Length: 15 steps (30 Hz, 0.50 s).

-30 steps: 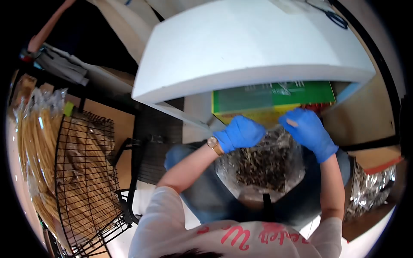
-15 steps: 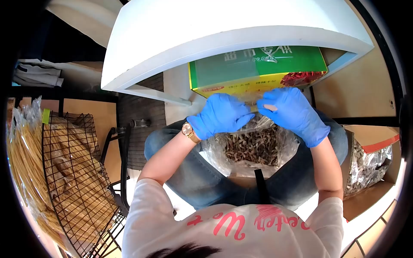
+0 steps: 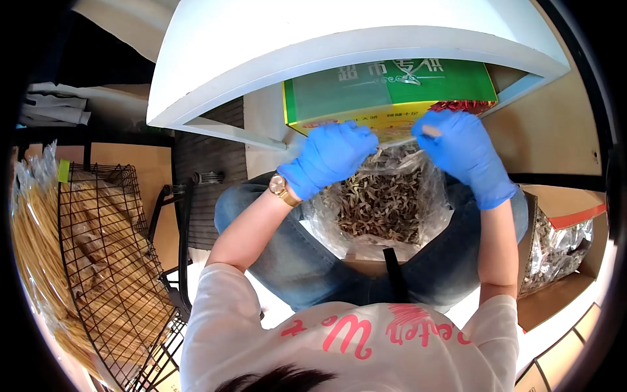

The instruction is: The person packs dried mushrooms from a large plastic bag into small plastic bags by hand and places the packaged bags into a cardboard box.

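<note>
Grip of the left hand [image 3: 336, 157] and right hand [image 3: 465, 153] shows gloved fingers curled inward; whether they grasp film cannot be told. Clear plastic bag [image 3: 434, 196] sits between the person's legs, dark dried strips [image 3: 379, 209] inside, before a green-and-yellow box [image 3: 454, 85] beneath the white counter [image 3: 313, 23]. Step in hand, as judged: handling at the bag's far edge. Next move calls for a sure pinch on thin film.

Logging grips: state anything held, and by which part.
Cannot tell: blue-gloved left hand and right hand curl near the clear plastic bag, hiding any grip.
</note>
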Each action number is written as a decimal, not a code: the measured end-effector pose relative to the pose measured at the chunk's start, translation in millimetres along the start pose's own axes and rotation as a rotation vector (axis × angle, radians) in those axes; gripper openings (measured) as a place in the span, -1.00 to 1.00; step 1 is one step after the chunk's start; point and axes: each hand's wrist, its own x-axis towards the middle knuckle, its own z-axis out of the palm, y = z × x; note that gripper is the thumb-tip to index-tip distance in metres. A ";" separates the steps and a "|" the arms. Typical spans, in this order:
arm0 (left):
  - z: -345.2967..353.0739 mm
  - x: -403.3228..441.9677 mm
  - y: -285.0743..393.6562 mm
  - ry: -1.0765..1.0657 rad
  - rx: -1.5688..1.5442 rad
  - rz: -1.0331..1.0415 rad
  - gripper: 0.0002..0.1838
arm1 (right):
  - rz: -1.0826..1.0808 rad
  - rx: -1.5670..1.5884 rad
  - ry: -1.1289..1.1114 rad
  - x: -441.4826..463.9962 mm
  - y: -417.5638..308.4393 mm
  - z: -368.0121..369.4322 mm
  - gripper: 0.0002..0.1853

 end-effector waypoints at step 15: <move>-3.8 3.6 -6.0 0.071 -0.048 -0.023 -0.90 | -0.148 -0.185 0.123 3.6 -13.9 43.5 -0.96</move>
